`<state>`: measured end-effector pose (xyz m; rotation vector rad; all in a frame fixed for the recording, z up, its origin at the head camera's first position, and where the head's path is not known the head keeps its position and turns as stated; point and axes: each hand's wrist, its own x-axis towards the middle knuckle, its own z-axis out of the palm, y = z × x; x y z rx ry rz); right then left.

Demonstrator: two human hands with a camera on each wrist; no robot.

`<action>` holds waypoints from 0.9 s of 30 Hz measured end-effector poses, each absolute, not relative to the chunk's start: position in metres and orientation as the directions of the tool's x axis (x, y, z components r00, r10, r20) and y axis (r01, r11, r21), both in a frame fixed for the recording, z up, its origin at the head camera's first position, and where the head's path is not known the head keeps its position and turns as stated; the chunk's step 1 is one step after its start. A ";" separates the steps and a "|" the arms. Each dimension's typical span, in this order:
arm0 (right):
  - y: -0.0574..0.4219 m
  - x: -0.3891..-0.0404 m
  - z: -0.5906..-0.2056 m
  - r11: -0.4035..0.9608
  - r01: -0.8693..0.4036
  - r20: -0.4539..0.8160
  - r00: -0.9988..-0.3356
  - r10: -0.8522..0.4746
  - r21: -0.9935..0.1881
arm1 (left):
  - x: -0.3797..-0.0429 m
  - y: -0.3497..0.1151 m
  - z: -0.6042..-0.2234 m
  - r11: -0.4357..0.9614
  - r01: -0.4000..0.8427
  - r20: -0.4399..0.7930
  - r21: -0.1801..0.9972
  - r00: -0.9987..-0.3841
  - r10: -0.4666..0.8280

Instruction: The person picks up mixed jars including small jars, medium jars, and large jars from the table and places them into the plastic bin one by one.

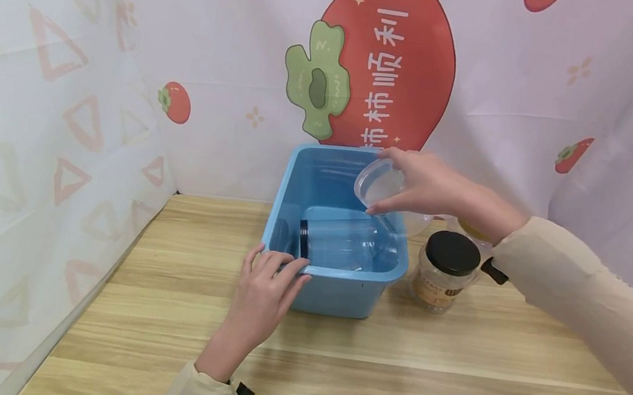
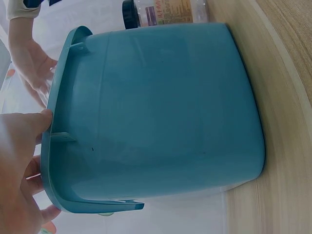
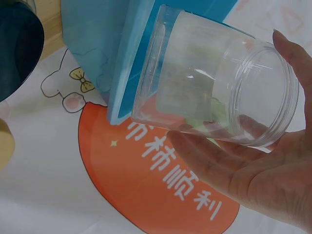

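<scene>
A blue plastic bin [image 1: 339, 297] stands on the table against the backdrop. My left hand [image 1: 262, 294] grips its rim at the front left corner; the thumb lies over the rim's outer side in the left wrist view. Above the bin's right side, my right hand [image 1: 420, 183] holds a clear plastic jar [image 3: 200, 73] tilted on its side, fingers and thumb around its ringed end. The jar shows no label and looks see-through. Inside the bin lies another clear jar [image 1: 340, 244] on its side, its black lid toward the left wall.
Right of the bin stands a clear jar [image 1: 440, 280] with a black lid and a brown label. Behind it, partly hidden by the right forearm, shows a yellow lid [image 1: 471, 230]. A printed cloth backdrop [image 1: 225, 159] rises behind the wooden table [image 1: 194, 261] and along its left side.
</scene>
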<state>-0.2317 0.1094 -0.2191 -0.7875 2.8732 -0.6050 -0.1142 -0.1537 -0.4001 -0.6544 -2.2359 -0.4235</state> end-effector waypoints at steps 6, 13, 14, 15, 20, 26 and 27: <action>0.099 -0.232 -0.224 0.773 -0.490 -0.003 -0.844 -0.536 -0.404 | -0.114 -0.154 -0.400 0.814 0.571 0.744 0.105 -0.588 0.316; 0.088 -0.232 -0.232 0.769 -0.502 -0.028 -0.830 -0.557 -0.395 | -0.113 -0.154 -0.398 0.817 0.567 0.734 0.104 -0.598 0.322; 0.087 -0.232 -0.234 0.769 -0.501 -0.031 -0.830 -0.556 -0.396 | -0.113 -0.154 -0.398 0.818 0.566 0.732 0.104 -0.601 0.323; 0.086 -0.232 -0.235 0.769 -0.501 -0.033 -0.830 -0.557 -0.398 | -0.113 -0.154 -0.398 0.819 0.565 0.729 0.103 -0.603 0.324; 0.083 -0.234 -0.243 0.771 -0.497 -0.046 -0.829 -0.557 -0.398 | -0.114 -0.154 -0.399 0.821 0.562 0.723 0.099 -0.608 0.329; 0.078 -0.237 -0.249 0.769 -0.491 -0.063 -0.826 -0.561 -0.408 | -0.113 -0.154 -0.398 0.824 0.556 0.717 0.107 -0.618 0.324; 0.077 -0.237 -0.250 0.772 -0.489 -0.067 -0.827 -0.559 -0.406 | -0.113 -0.154 -0.398 0.825 0.554 0.715 0.108 -0.620 0.323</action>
